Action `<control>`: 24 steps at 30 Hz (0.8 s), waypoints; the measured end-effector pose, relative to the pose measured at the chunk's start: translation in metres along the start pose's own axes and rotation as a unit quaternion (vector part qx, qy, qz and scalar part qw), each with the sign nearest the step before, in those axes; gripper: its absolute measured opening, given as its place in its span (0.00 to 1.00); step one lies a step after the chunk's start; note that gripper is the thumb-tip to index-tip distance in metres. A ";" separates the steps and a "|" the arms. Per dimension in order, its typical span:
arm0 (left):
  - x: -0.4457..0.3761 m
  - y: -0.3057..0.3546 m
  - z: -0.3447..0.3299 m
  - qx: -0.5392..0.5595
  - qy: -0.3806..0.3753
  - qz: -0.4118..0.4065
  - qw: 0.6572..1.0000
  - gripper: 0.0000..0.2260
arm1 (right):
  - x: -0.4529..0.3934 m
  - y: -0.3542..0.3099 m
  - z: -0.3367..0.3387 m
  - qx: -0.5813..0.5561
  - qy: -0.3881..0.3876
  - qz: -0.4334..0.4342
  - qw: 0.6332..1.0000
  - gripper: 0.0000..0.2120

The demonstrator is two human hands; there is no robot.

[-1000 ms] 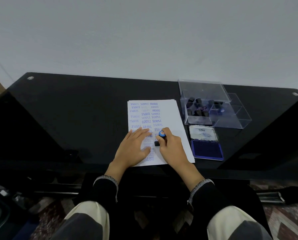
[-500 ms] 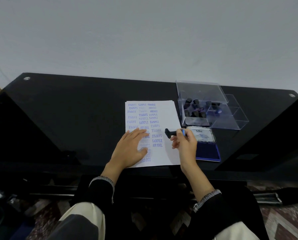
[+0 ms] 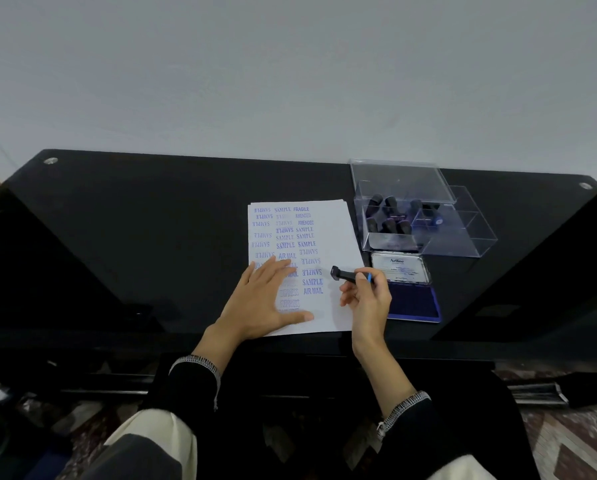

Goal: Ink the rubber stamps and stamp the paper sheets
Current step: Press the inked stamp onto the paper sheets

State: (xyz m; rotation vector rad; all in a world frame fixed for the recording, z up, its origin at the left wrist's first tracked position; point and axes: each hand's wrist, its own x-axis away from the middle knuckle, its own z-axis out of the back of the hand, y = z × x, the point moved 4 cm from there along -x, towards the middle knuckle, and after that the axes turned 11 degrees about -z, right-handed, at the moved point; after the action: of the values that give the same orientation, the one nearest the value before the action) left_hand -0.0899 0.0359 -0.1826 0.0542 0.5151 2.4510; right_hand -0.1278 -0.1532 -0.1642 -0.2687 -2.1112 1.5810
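A white paper sheet point(image 3: 335, 237) covered in blue stamped words lies on the black table point(image 3: 151, 237). My left hand point(image 3: 262, 299) rests flat on its lower left part, fingers spread. My right hand point(image 3: 366, 299) pinches a black rubber stamp point(image 3: 345, 274) with a blue end, held sideways above the sheet's right edge, stamp face pointing left. The open blue ink pad point(image 3: 413, 301) sits just right of my right hand, its lid point(image 3: 401, 268) folded back.
A clear plastic box point(image 3: 463, 237) holding several dark stamps point(image 3: 387, 216) stands behind the ink pad at the back right. The table's front edge runs just below my wrists. A pale wall rises behind the table.
My right hand lifted the stamp off the paper, turned it sideways and moved it right toward the ink pad, leaving a fresh AIR MAIL print. My left hand stayed on the sheet.
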 end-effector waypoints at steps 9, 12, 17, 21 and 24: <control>-0.009 -0.008 0.002 0.013 -0.127 -0.004 0.992 0.60 | -0.005 0.000 -0.010 0.025 0.032 0.041 0.998 0.07; -0.014 -0.013 0.002 0.001 -0.116 0.000 0.993 0.59 | -0.010 -0.003 -0.016 0.034 0.028 0.044 0.998 0.07; -0.016 -0.015 0.003 0.002 -0.090 0.007 0.996 0.58 | -0.015 -0.005 -0.021 0.057 0.004 0.041 0.998 0.04; -0.016 0.002 0.004 0.018 -0.043 0.019 0.999 0.45 | -0.015 -0.010 -0.010 0.040 -0.012 0.026 0.999 0.05; -0.019 0.023 0.001 0.031 0.064 0.017 0.997 0.29 | -0.015 -0.021 0.006 0.027 -0.002 0.023 0.999 0.05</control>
State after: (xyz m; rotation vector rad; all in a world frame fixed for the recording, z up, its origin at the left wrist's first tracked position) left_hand -0.0877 0.0080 -0.1715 -0.0708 0.6506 2.4822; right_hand -0.1153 -0.1716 -0.1499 -0.2987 -2.0760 1.6638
